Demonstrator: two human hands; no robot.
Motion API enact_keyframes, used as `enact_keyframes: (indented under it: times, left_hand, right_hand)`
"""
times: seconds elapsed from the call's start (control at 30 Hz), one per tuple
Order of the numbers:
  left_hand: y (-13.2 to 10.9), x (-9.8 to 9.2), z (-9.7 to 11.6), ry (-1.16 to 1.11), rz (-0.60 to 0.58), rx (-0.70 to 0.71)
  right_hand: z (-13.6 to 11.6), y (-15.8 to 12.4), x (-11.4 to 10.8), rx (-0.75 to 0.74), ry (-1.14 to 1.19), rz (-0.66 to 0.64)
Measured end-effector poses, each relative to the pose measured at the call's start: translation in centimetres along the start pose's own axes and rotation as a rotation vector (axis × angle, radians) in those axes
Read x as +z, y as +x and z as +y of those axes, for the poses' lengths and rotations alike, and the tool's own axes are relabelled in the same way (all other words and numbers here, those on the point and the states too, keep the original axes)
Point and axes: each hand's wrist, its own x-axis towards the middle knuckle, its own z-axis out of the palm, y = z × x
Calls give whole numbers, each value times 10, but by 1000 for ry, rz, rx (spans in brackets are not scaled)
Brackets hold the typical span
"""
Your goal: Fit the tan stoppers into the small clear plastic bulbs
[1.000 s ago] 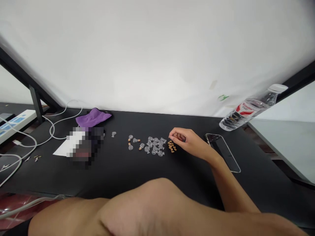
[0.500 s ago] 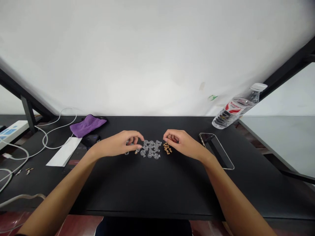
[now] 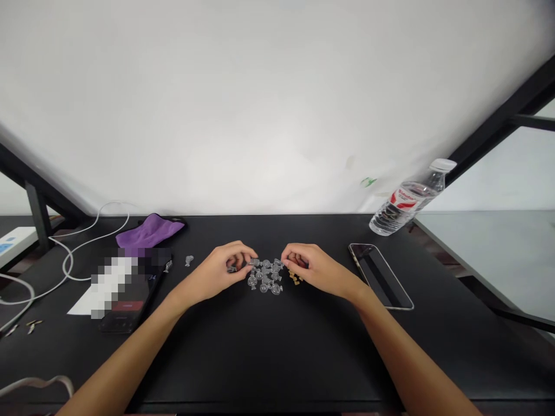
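Note:
Small clear glass bottles [image 3: 264, 288] with rounded bodies lie in a loose cluster on the black table. My left hand [image 3: 225, 267] is at the cluster's left edge, thumb and forefinger closed around a little glass bottle [image 3: 255, 262]. Behind its curled fingers another clear piece shows in part. My right hand [image 3: 309, 264] is at the right edge, its thumb and fingertips pinched together; whatever is between them is too small to make out. Tiny brown corks [image 3: 296, 278] lie just under the right hand, partly covered by it.
Single glass bottles [image 3: 189, 261] lie left of my left hand. Further left are a dark phone [image 3: 119, 320], white paper [image 3: 82, 303], a purple cloth [image 3: 151, 231] and white cables [image 3: 69, 263]. On the right are a phone [image 3: 381, 276] and a tilted water bottle [image 3: 407, 199].
My left hand has moved right to the cluster, and its thumb and forefinger have closed on a glass bottle. My right hand stays pinched beside the corks. The camera view has shifted slightly.

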Motion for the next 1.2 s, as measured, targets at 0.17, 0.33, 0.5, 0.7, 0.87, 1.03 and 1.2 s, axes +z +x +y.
enact_keyframes:
  times: [0.17, 0.33, 0.5, 0.7, 0.87, 1.03, 1.2]
  left_hand:
    - [12, 29, 9, -534, 149, -58]
    - [9, 44, 5, -583, 180, -5]
    - [3, 47, 3, -465, 244, 40]
    - [3, 38, -2, -402, 286, 10]
    - [3, 19, -18, 29, 276, -35]
    - [-1, 16, -32, 293, 228, -103]
    - [-1, 19, -37, 342, 175, -116]
  right_hand:
    - [-13, 1, 10, -40, 95, -6]
    - [-11, 4, 21, -37, 154, 19]
    - [-9, 5, 27, -68, 177, 13]
    - [-8, 3, 14, -63, 105, 86]
    - [9, -2, -14, -14, -100, 88]
    - [28, -2, -21, -31, -225, 24]
    - [33, 1, -16, -42, -279, 14]
